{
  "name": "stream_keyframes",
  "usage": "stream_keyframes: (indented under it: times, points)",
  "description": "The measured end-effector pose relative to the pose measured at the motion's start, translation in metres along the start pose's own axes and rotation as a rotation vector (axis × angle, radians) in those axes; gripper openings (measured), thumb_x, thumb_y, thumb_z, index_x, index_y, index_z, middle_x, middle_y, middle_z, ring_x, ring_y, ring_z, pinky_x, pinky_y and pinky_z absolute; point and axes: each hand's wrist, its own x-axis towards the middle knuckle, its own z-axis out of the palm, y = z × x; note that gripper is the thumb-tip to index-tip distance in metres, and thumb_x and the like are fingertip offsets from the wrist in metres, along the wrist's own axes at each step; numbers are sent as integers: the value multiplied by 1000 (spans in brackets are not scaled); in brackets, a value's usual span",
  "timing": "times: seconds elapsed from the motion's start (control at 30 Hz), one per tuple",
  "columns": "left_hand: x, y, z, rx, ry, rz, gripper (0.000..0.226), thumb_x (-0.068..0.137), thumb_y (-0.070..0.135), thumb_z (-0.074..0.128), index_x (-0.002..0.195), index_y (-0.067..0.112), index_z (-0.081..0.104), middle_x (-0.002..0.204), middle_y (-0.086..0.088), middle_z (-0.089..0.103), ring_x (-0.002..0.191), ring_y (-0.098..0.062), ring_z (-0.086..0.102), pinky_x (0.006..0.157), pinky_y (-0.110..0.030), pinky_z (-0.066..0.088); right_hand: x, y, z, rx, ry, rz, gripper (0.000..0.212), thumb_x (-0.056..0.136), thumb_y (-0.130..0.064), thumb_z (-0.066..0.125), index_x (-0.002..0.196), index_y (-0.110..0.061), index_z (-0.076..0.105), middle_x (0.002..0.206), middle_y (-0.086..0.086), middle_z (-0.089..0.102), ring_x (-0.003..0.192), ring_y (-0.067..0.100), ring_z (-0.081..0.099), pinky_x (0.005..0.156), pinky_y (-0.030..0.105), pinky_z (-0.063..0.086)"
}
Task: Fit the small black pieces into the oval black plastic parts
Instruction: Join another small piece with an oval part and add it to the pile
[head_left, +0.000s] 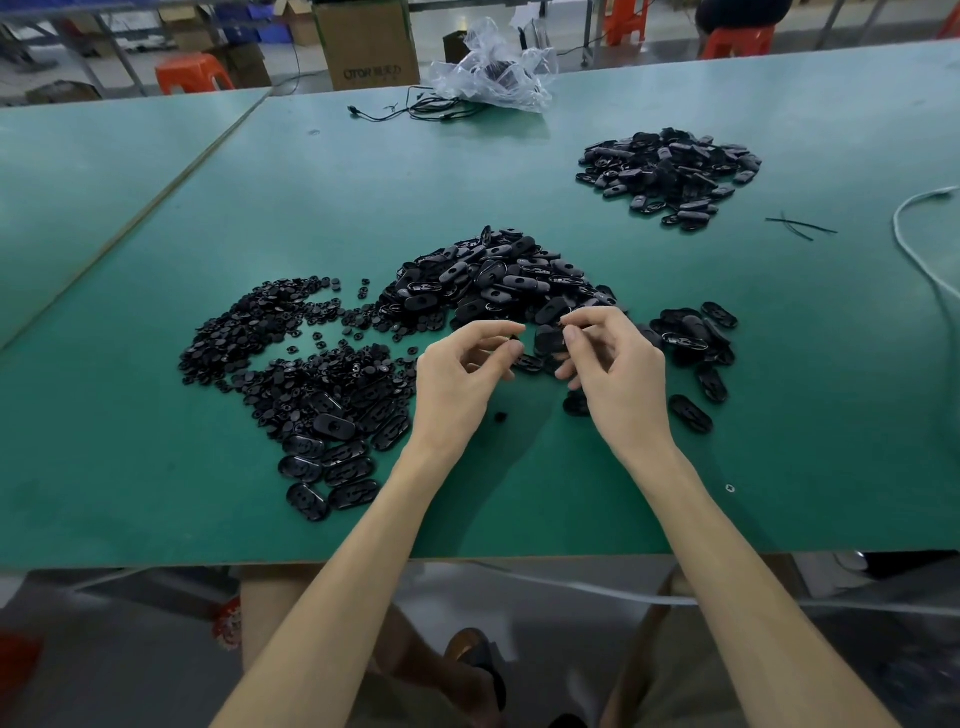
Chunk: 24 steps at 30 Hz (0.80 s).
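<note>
My left hand (467, 371) pinches a small black piece (515, 344) between thumb and forefinger. Just to its right, my right hand (613, 364) grips an oval black plastic part (549, 340), held a little above the green table (519, 493). The two hands are close together, with the piece a short gap from the oval part. A spread heap of small black pieces (270, 338) lies to the left. A big pile of oval parts (498, 280) sits right behind my hands. One loose small piece (500, 417) lies on the table under my left hand.
More oval parts lie near the front left (332, 467) and to the right of my hands (696, 348). A separate pile of oval parts (670, 174) sits far right. A crumpled plastic bag (493, 67) and black cables (410, 109) are at the far edge; a white cord (914, 249) runs at the right.
</note>
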Motion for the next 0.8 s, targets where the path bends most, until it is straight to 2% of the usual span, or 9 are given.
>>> stream_keyframes:
  times: [0.33, 0.53, 0.8]
  points:
    - [0, 0, -1, -19, 7, -3, 9, 95, 21, 75, 102, 16, 79, 85, 2, 78, 70, -15, 71, 72, -19, 53, 0, 1, -1, -5, -45, 27, 8, 103, -27, 65, 100, -25, 72, 77, -8, 73, 58, 11, 65, 58, 24, 55]
    - [0, -2, -2, -36, -1, -7, 10, 94, 20, 76, 102, 15, 81, 86, 2, 78, 70, -12, 70, 74, -22, 55, -1, 0, -1, 19, -50, -1, 6, 103, -17, 65, 104, -20, 69, 81, -6, 74, 69, 13, 72, 65, 22, 53]
    - [1, -4, -3, -59, -7, 1, 10, 95, 13, 75, 103, 16, 79, 88, 0, 77, 70, -13, 69, 73, -21, 53, 0, 2, -1, 44, -103, 0, 16, 99, -8, 68, 110, -20, 65, 89, -8, 77, 80, 9, 75, 77, 20, 56]
